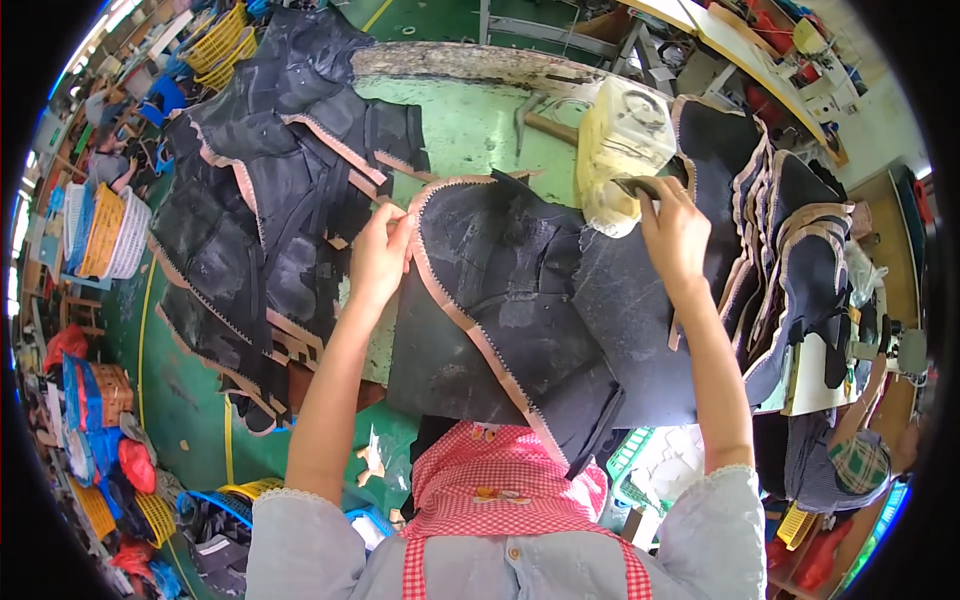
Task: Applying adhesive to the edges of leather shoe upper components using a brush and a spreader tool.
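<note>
A black leather-like piece (505, 265) with a tan strip (465, 322) along its zigzag-cut edge lies on a dark board (640, 340) in front of me. My left hand (380, 255) pinches that strip at the piece's upper left edge. In my right hand (676, 232) is a small dark flat tool (640, 186), held at the mouth of a translucent plastic container (626, 130). The container lies tilted, coated with yellowish residue. The tool's far end is partly hidden by the residue-covered rim.
Similar black pieces with tan edges are heaped on the left (265, 150) and layered on the right (790, 240). A hammer (545, 125) lies behind the container. Stacked baskets (105, 230) stand far left. Other people sit at left (110, 165) and lower right (835, 460).
</note>
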`<state>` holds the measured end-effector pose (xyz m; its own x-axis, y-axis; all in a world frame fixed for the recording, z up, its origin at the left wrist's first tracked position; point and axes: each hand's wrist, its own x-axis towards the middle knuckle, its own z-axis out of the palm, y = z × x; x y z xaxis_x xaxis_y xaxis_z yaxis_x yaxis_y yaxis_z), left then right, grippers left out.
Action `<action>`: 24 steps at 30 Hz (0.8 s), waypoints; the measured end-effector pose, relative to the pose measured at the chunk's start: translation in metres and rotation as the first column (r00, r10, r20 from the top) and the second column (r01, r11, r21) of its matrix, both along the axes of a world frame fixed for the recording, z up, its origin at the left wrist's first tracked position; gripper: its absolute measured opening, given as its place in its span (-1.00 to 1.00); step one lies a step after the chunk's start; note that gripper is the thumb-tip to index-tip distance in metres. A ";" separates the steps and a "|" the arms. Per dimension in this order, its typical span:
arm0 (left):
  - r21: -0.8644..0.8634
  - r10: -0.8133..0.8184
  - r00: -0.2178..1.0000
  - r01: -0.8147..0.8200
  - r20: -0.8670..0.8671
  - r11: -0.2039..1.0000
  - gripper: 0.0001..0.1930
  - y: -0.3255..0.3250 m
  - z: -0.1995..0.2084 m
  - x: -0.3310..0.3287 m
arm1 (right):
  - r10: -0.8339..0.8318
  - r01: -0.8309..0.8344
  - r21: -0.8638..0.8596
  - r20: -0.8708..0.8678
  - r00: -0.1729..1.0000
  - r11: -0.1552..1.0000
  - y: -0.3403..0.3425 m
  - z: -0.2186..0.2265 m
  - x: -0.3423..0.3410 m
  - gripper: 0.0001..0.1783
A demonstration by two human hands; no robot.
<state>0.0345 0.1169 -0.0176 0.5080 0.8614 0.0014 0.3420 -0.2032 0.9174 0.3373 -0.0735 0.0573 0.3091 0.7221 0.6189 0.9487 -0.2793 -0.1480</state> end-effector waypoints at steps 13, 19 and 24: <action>-0.251 -0.079 0.997 0.082 0.024 0.965 -0.88 -0.006 0.004 -0.012 | 0.143 -0.156 -0.039 -0.231 0.962 0.987 -0.007 -0.009 0.011 -0.81; -0.225 -0.069 0.998 0.069 0.007 0.972 -0.89 -0.003 -0.001 -0.012 | -0.029 -0.034 -0.187 -0.324 0.945 0.982 0.005 -0.007 0.032 -0.73; -0.225 -0.014 0.999 0.025 0.052 0.974 -0.89 -0.005 -0.001 -0.009 | -0.043 -0.018 -0.072 -0.758 0.651 0.997 0.000 -0.009 0.055 -0.78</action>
